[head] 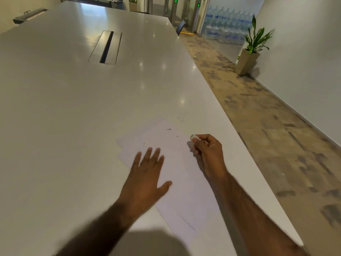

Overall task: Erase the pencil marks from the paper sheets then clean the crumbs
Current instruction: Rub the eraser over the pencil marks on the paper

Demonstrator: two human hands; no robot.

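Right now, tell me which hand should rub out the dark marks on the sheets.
Right, probably. The right hand pinches the eraser, close beside the small dark marks on the paper sheets. The left hand is spread open over the sheets, holding nothing, better suited to steadying them.

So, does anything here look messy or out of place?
Only small things. The sheets lie askew, fanned so their edges do not line up, and a few dark specks, crumbs or pencil marks, sit on their far part, near the eraser in the right hand. Nothing looks spilled or damaged.
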